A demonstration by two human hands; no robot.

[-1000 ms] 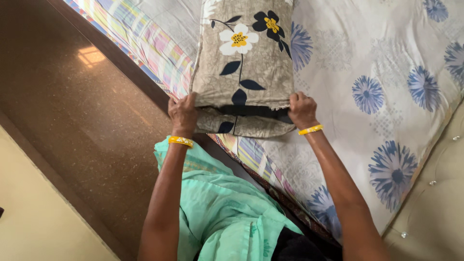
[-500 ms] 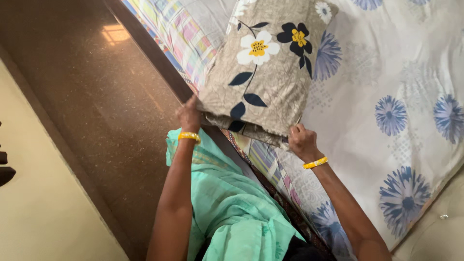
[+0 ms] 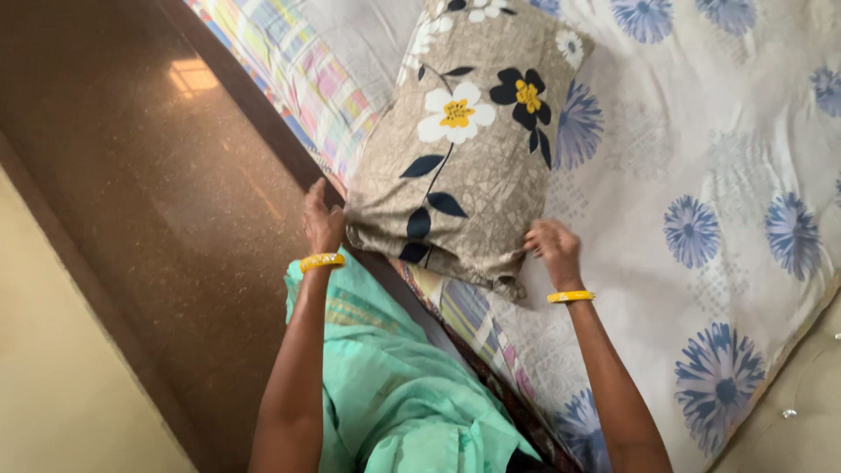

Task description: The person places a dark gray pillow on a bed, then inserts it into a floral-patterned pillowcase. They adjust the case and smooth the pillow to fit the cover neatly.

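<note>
Head view, looking down along my arms: my left hand is at the near left corner of the pillow, fingers closed on the edge of its beige cover, thumb side toward me. My right hand sits at the near right edge of the same pillow, fingers curled down onto the fabric; whether they pinch it or only press it I cannot tell. Each wrist carries a yellow bangle.

Around the pillow lies the bedsheet, pale with blue round flowers, spread over the mattress. Along the left rim of the bed a striped pastel cloth shows beneath the sheet, and beside it runs the dark bed frame edge. Left of that is the polished brown floor, with a cream strip at the lower left. My mint green garment hangs between my arms and covers the near edge of the bed.

Nothing lies on top of the pillow. It rests on the bed close to the left rim, its near end slightly overhanging that edge. Its long axis runs from my hands away toward the top of the frame, leaning a little right, with the printed white and dark flowers facing up.
</note>
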